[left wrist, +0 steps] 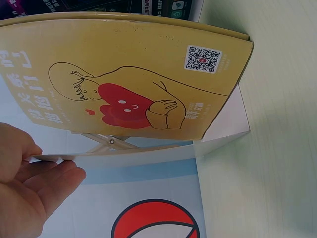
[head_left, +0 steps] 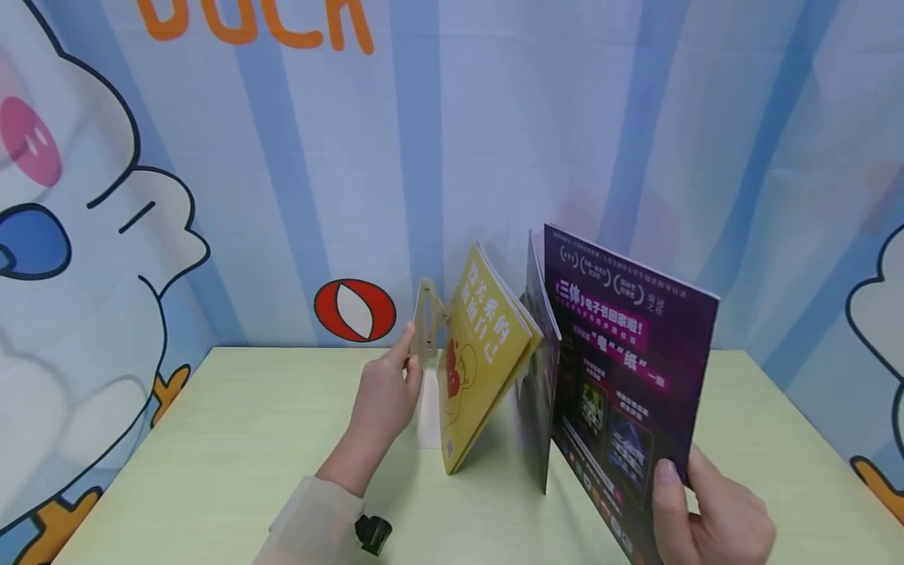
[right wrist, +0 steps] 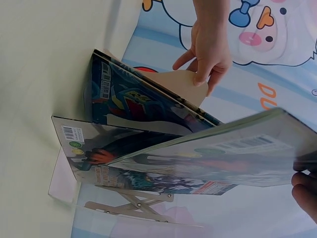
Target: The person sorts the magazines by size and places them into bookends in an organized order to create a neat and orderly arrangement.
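My left hand (head_left: 388,392) pinches the upright end plate of a white folding bookend (head_left: 427,318), thumb on one side and fingers on the other in the left wrist view. Beside that plate a yellow book (head_left: 487,353) with a red heart drawing (left wrist: 124,104) leans at a tilt. Right of it stands a thin dark-covered book (head_left: 542,369), on edge. My right hand (head_left: 720,514) grips a purple magazine (head_left: 628,345) by its lower near edge, thumb on the cover. The magazine is tilted and overlaps the dark book. The bookend's crossed hinge bars (right wrist: 131,203) show below the books in the right wrist view.
All this is on a pale green table (head_left: 268,431). Close behind its far edge hangs a blue striped backdrop (head_left: 494,141) with cartoon figures. A small black device (head_left: 373,534) is at my left sleeve.
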Demonstrator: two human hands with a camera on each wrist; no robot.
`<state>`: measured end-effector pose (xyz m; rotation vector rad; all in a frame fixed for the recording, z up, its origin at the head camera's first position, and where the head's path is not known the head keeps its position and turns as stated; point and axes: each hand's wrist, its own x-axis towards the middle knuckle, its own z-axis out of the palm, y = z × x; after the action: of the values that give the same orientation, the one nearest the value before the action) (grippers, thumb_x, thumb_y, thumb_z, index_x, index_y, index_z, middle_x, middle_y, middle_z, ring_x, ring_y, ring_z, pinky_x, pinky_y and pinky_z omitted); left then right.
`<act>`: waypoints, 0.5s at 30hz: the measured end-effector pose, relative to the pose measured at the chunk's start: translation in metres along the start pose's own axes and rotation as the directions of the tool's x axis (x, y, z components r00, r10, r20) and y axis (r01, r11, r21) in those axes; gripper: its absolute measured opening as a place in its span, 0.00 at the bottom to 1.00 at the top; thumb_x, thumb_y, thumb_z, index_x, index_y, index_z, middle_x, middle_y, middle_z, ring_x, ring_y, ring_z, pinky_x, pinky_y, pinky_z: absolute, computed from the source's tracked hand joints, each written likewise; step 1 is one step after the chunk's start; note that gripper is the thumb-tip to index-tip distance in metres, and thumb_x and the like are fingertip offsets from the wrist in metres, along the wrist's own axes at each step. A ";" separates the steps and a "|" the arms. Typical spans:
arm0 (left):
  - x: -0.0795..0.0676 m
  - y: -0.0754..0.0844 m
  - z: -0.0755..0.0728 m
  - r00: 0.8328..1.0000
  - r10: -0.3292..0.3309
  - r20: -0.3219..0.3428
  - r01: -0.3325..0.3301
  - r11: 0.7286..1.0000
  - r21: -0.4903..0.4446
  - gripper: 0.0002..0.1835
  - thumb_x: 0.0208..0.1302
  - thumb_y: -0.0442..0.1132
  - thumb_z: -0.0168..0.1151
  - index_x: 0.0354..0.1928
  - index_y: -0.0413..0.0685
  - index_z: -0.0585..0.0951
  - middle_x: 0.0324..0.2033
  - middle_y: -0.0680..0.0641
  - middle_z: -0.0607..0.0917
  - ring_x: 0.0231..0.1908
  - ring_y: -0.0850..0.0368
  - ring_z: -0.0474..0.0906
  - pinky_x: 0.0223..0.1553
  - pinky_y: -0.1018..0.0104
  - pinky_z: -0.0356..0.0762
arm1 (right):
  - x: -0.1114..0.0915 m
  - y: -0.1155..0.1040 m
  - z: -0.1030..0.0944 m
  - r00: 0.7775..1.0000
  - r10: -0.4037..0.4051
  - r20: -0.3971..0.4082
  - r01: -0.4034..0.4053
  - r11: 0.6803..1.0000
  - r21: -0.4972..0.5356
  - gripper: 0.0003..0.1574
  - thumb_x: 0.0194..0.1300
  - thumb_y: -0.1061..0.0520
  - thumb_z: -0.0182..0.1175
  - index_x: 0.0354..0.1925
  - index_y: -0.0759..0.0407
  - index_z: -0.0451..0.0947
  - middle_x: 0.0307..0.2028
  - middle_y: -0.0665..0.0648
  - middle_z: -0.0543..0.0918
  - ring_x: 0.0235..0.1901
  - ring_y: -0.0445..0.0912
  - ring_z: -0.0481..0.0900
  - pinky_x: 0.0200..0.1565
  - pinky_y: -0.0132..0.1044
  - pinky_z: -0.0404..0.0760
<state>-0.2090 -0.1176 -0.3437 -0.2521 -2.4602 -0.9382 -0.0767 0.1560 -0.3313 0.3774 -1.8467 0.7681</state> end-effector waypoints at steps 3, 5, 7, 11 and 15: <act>0.000 -0.001 0.000 1.000 0.003 -0.001 -0.003 1.000 -0.006 0.27 0.65 0.32 0.55 0.67 0.41 0.66 0.19 0.46 0.78 0.14 0.63 0.64 0.16 0.77 0.65 | -0.001 0.004 0.004 0.998 -0.025 -0.049 0.025 1.000 0.000 0.18 0.61 0.62 0.53 0.46 0.70 0.81 0.27 0.70 0.85 0.33 0.24 0.79 0.19 0.21 0.75; 0.001 -0.001 0.000 1.000 0.003 -0.001 -0.003 1.000 -0.006 0.27 0.65 0.32 0.55 0.67 0.41 0.66 0.19 0.46 0.78 0.14 0.63 0.64 0.16 0.77 0.65 | -0.002 0.006 0.007 0.995 -0.049 -0.088 0.050 0.999 0.009 0.19 0.62 0.60 0.53 0.44 0.72 0.82 0.27 0.67 0.86 0.34 0.23 0.78 0.19 0.21 0.75; 0.001 -0.002 0.000 1.000 0.004 0.000 -0.004 1.000 -0.006 0.27 0.65 0.33 0.55 0.67 0.42 0.66 0.18 0.47 0.77 0.14 0.64 0.64 0.16 0.77 0.65 | -0.003 0.009 0.012 0.987 -0.082 -0.139 0.086 0.996 0.024 0.20 0.63 0.58 0.53 0.42 0.73 0.82 0.28 0.67 0.85 0.37 0.22 0.77 0.19 0.20 0.74; 0.001 -0.001 0.000 1.000 0.008 0.000 -0.008 1.000 -0.004 0.27 0.65 0.32 0.55 0.67 0.41 0.66 0.18 0.47 0.77 0.14 0.63 0.63 0.16 0.76 0.64 | -0.002 0.013 0.017 0.974 -0.131 -0.187 0.141 0.989 0.040 0.22 0.64 0.55 0.53 0.39 0.75 0.82 0.25 0.71 0.84 0.38 0.22 0.76 0.20 0.20 0.74; 0.000 -0.001 -0.001 1.000 0.008 0.002 -0.008 1.000 -0.005 0.27 0.65 0.32 0.54 0.67 0.41 0.66 0.19 0.46 0.78 0.14 0.63 0.63 0.16 0.76 0.64 | -0.002 0.016 0.019 0.970 -0.157 -0.187 0.165 0.986 0.027 0.24 0.65 0.54 0.52 0.38 0.76 0.82 0.22 0.73 0.82 0.35 0.25 0.78 0.17 0.23 0.74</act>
<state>-0.2094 -0.1190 -0.3437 -0.2640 -2.4571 -0.9416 -0.0992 0.1551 -0.3433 0.4622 -1.6070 0.7070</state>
